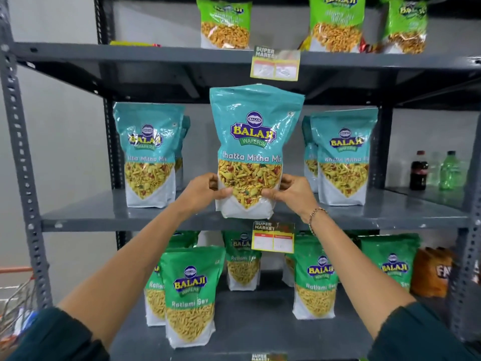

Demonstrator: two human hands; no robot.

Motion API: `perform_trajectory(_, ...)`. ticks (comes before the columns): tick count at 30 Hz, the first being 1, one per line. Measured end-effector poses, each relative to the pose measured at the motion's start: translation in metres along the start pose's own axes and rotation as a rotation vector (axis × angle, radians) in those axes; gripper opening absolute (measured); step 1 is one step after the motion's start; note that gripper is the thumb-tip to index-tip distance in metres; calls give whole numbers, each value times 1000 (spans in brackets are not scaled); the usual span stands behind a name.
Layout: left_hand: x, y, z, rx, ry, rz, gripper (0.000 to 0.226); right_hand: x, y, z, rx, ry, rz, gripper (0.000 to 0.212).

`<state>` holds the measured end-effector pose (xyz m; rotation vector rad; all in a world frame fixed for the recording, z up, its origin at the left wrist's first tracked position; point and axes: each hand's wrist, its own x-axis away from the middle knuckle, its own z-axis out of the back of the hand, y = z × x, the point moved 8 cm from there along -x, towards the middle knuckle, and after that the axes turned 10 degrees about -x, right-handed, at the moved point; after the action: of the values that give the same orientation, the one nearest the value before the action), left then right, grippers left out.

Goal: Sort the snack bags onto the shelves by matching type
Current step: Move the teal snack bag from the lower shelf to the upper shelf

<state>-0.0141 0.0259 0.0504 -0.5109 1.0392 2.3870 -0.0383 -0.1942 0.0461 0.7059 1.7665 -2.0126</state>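
Note:
A teal Khatta Mitha Mix bag (pixel 253 142) stands upright at the front edge of the middle shelf (pixel 130 217). My left hand (pixel 205 190) grips its lower left side and my right hand (pixel 291 191) grips its lower right side. More teal Khatta Mitha Mix bags stand on the same shelf, at left (pixel 148 155) and at right (pixel 343 155). Green Ratlami Sev bags (pixel 191 295) fill the lower shelf. Light green bags (pixel 225 22) stand on the top shelf.
Price tags hang from the top shelf edge (pixel 274 63) and the middle shelf edge (pixel 273 238). Drink bottles (pixel 419 170) stand on a neighbouring shelf at right. An orange pack (pixel 432 272) sits at lower right. A wire basket (pixel 15 303) is at lower left.

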Motion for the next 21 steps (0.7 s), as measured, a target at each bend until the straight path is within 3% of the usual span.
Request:
perform_trajectory(10,-82,-40,-47,-88,-8,50,35,-80,60,10,82,-24,-86,51)
perform_trajectory(21,-110,-58,-72,-78,-23,90,44,-100,90,20,-23,-60,-158,43)
